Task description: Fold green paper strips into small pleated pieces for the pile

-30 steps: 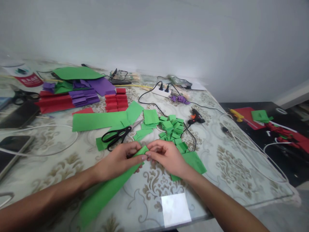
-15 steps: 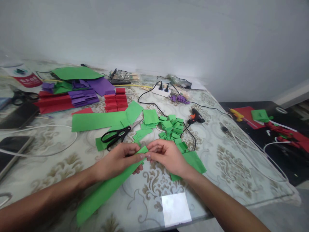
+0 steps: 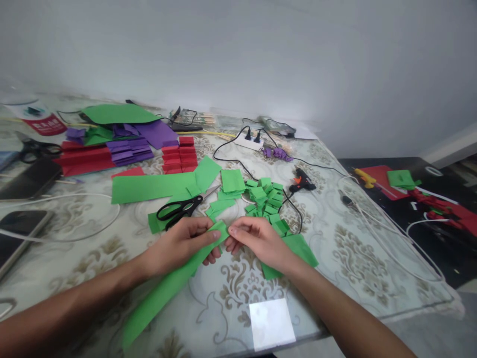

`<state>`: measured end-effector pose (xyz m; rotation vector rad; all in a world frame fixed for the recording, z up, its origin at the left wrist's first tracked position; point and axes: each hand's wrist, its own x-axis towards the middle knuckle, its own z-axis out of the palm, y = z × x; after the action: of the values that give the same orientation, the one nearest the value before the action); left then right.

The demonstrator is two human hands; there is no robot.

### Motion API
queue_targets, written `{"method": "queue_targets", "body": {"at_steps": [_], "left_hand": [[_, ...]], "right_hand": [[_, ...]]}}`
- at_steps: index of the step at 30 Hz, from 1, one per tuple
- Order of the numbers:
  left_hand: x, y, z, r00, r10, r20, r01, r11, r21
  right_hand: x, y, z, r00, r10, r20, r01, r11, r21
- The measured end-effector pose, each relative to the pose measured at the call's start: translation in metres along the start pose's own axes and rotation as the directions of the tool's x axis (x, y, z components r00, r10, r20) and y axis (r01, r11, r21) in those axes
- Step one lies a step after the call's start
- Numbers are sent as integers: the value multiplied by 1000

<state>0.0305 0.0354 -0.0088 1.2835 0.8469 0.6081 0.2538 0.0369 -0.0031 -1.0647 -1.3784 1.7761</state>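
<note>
A long green paper strip [image 3: 167, 288] slants from the front of the table up to its upper end between my hands. My left hand [image 3: 184, 243] grips it near that end, thumb on top and fingers beneath. Thumb and fingers of my right hand [image 3: 257, 241] are pinched at the strip's tip. Just beyond my left hand lie black-handled scissors [image 3: 182, 208], partly over green paper. A heap of small folded green paper pieces [image 3: 265, 196] sits beyond my right hand, and a larger green piece [image 3: 301, 249] lies partly under my right wrist.
Behind are a green strip [image 3: 152, 188], folded red paper [image 3: 179, 158], purple paper [image 3: 130, 150] and a white power strip [image 3: 249, 141]. A black glue gun [image 3: 302, 181] rests right of the heap. Phones [image 3: 22, 231] and a white cable occupy the left; a white square [image 3: 272, 323] lies in front.
The strip's upper end has turned, showing more of its flat face. My left thumb has shifted slightly left and up, and my right fingers have moved slightly at the tip.
</note>
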Motion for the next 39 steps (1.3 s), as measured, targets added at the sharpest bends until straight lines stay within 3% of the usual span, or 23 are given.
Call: {"method": "queue_targets", "body": {"at_steps": [9, 39], "left_hand": [[0, 1, 0, 1000, 0, 13, 1, 999, -42], [0, 1, 1, 1000, 8, 18, -8, 1000, -13]], "right_hand": [[-4, -4, 1, 997, 46, 54, -46, 999, 2], [-3, -1, 2, 1000, 2, 24, -2, 1000, -7]]}}
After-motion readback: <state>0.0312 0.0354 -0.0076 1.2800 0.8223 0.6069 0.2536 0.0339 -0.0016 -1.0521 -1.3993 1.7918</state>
